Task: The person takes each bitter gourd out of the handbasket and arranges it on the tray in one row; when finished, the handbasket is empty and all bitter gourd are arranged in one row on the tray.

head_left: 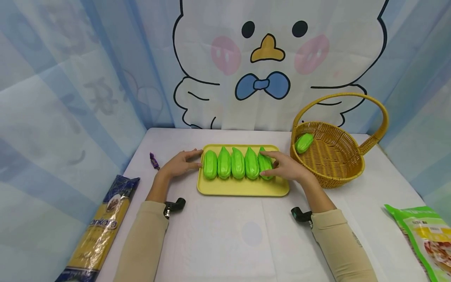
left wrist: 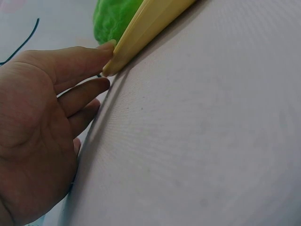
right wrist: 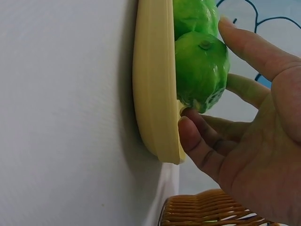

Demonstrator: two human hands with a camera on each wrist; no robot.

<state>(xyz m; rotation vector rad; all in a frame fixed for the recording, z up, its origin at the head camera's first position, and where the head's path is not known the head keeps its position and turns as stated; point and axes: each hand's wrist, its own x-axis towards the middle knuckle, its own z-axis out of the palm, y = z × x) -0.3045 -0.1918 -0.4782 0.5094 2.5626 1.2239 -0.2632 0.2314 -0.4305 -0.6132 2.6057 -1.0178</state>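
Note:
Several glossy green, ridged bitter melons (head_left: 238, 163) lie side by side on a yellow tray (head_left: 225, 189). At the tray's left end is my left hand (head_left: 181, 163), its index finger and thumb against the edge; the left wrist view has a fingertip at the rim. My right hand (head_left: 290, 167) reaches over the rightmost bitter melon (right wrist: 202, 70), index finger and thumb lying across it. In the right wrist view its other fingers (right wrist: 195, 141) extend down beside the tray's right end, the palm standing off from the melon.
A wicker basket (head_left: 334, 172) with a tall handle stands right of the tray, with another green bitter melon (head_left: 304, 143) inside. A yellow-blue packet (head_left: 102, 223) lies left, a green bag (head_left: 428, 235) at right. A small purple-wrapped item (head_left: 154, 161) lies beyond the left wrist.

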